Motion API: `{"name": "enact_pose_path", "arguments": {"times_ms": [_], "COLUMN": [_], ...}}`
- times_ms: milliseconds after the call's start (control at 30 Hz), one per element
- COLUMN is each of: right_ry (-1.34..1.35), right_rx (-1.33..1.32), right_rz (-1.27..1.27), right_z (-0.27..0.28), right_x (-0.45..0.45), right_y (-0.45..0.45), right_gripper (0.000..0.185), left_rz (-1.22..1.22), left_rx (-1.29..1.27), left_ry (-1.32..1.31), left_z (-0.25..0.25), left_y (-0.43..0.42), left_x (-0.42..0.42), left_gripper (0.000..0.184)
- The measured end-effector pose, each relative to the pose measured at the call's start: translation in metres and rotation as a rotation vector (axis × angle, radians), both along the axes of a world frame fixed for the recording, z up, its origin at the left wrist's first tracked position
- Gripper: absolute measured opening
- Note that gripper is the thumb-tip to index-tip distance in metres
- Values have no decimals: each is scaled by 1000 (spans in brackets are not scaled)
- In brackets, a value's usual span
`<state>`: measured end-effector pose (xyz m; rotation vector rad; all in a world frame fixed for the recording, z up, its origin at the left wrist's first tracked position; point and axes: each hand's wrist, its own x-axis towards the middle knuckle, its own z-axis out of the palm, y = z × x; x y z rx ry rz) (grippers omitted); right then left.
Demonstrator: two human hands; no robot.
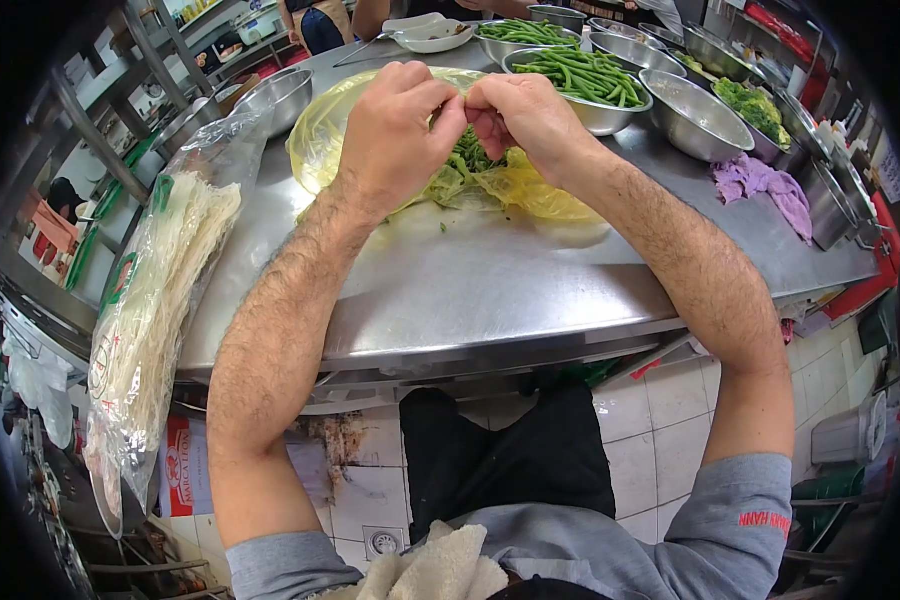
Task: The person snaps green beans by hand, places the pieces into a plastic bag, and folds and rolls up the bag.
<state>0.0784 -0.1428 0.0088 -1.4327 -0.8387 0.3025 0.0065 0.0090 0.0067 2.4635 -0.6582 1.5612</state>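
Greens (473,160) could spill onto the table (450,290) if we bump the yellow bag (318,130). Our left hand (402,130) and right hand (532,122) pinch closed; we can't tell what they hold.

At upper centre, our hands (400,130) meet above greens (473,156) and a yellow bag (318,135); we see green beans (590,78) right of top centre

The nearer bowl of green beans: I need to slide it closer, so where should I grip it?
Probably by the bowl's near rim, from the person's side: its curved wall stands bare there, while another steel bowl crowds its right.
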Motion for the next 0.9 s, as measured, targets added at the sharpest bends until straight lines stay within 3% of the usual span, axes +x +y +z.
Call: {"name": "enact_pose_path", "arguments": {"times_ms": [100, 167, 200, 233, 267, 333, 367, 467, 500, 533, 600, 633, 733, 900], "right_ry": [-105, -173, -502, -833, -836, -1082, -1061, -1052, -977, -980, -562, -484, -404, -448], "right_rx": [-51, -73, -91, -108, -107, -106, -286, -214, -350, -350, -184, -197, -139, -110], "right_rz": [-23, -37, -149, -261, -260, -219, -205, -328, -294, -291, -112, -53, 106, -24], "right_z": [9, 8, 4, 0, -4, -7, -5, -14, -6, -2, 7, 12, 15, 9], "right_x": [-1, -1, -3, -5, -8, -15, -14, 15, 16, 17, 13, 7, -9, -1], "right_y": [-3, -3, -3, -2, 0, 5, 3, 0, -7, -9, -8, -9, -7, -3], "right_gripper": [24, 23, 22, 21, 21, 20, 20, 32, 46, 46, 48, 51, 47, 32], "left_rz": [57, 19, 18, 11, 4, -37, -16, -28, -59, -58, -77, -75, -133, -251], "left_rx": [-54, -427, -425, -610, -795, -767, -685, -596, -585, -587, -643, -643, -678, -647], "left_ry": [-8, 231, 230, 320, 406, 427, 423, 400, 385, 383, 445, 442, 405, 438], "left_z": [0, 4, 6, 10, 14, 15, 12, 13, 15, 15, 16, 17, 19, 17], "left_y": [-9, -18, -16, -12, -7, 11, 17, 20, 19, 18, 15, 14, 11, 13], "left_x": [-3, -7, -7, -6, -5, -4, -3, -1, -2, -4, -7, -8, -9, -7], "left_gripper": [11, 15, 15, 17, 20, 24, 24, 25, 24, 24, 23, 23, 25, 27]}}
